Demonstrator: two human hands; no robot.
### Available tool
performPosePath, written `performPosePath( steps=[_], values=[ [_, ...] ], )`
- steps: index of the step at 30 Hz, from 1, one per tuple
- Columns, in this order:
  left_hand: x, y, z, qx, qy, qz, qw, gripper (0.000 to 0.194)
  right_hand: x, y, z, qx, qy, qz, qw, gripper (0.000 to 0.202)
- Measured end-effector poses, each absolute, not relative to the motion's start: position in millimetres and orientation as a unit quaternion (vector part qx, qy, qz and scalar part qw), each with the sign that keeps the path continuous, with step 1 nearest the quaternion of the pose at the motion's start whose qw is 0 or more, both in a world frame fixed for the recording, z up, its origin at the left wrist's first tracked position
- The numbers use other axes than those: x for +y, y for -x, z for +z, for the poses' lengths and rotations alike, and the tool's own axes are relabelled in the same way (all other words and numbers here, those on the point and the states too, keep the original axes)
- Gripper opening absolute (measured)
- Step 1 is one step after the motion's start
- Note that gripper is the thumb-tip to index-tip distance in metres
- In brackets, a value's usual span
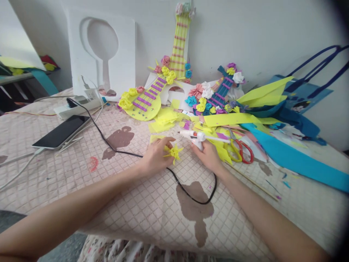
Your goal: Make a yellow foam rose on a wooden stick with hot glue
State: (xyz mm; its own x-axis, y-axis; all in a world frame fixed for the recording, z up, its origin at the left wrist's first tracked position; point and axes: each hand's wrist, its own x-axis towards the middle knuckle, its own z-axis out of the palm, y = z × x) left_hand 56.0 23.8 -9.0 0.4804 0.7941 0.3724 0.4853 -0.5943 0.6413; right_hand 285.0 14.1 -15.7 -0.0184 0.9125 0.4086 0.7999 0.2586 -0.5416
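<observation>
Pinching a yellow paper flower [176, 153] in my left hand [156, 155], I wrap my right hand [209, 157] around the glue gun [200, 137] at the flower's two o'clock — it looks shaped but unattached, while roses [126, 100] already trim the yellow guitar [149, 108] at eleven.

Cloth-covered tabletop [152, 214], phone [61, 131] near left edge, power strip [69, 111] toward far left corner, black cord [202, 203] looping toward near edge, thin stick [252, 181] and blue strip [294, 156] toward right edge

Glue gun [198, 137] — partly hidden (right hand [209, 156]).
</observation>
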Motion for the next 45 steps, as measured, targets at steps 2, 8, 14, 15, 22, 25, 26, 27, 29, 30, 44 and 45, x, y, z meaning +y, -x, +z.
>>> performPosePath(
  steps=[2, 8, 14, 15, 22, 25, 26, 27, 29, 30, 44, 45],
  values=[
    [23, -59, -13, 0.386, -0.834, 0.318, 0.232, 0.048, 15, -285, -18, -0.721, 0.59, 0.093, 0.352, 0.034],
    [23, -60, -15, 0.391, -0.835, 0.302, 0.243, 0.047, 0, -294, -14, -0.691, 0.597, 0.094, 0.397, 0.035],
    [24, -59, -12, 0.394, -0.837, 0.289, 0.247, 0.044, -27, -287, 5, -0.698, 0.566, 0.017, 0.438, 0.015],
    [24, -59, -12, 0.395, -0.838, 0.287, 0.245, 0.044, -31, -283, 7, -0.723, 0.543, 0.027, 0.427, 0.015],
    [25, -60, -15, 0.396, -0.828, 0.302, 0.256, 0.043, -36, -262, -2, -0.823, 0.449, 0.155, 0.31, 0.012],
    [29, -58, -18, 0.378, -0.819, 0.31, 0.3, 0.045, -34, -261, -6, -0.825, 0.448, 0.162, 0.302, 0.012],
    [30, -57, -19, 0.371, -0.815, 0.311, 0.318, 0.046, -34, -261, -6, -0.825, 0.448, 0.163, 0.303, 0.012],
    [31, -56, -19, 0.363, -0.811, 0.313, 0.337, 0.047, -34, -261, -6, -0.825, 0.448, 0.163, 0.304, 0.011],
    [33, -53, -17, 0.344, -0.803, 0.312, 0.374, 0.046, -34, -262, -6, -0.825, 0.447, 0.162, 0.305, 0.012],
    [34, -52, -16, 0.334, -0.8, 0.31, 0.389, 0.045, -34, -262, -6, -0.826, 0.445, 0.162, 0.305, 0.012],
    [40, -44, -11, 0.315, -0.812, 0.297, 0.392, 0.033, -34, -264, -4, -0.835, 0.435, 0.148, 0.304, 0.013],
    [40, -45, -12, 0.317, -0.811, 0.3, 0.389, 0.032, -34, -264, -4, -0.835, 0.435, 0.149, 0.302, 0.014]
  ],
)
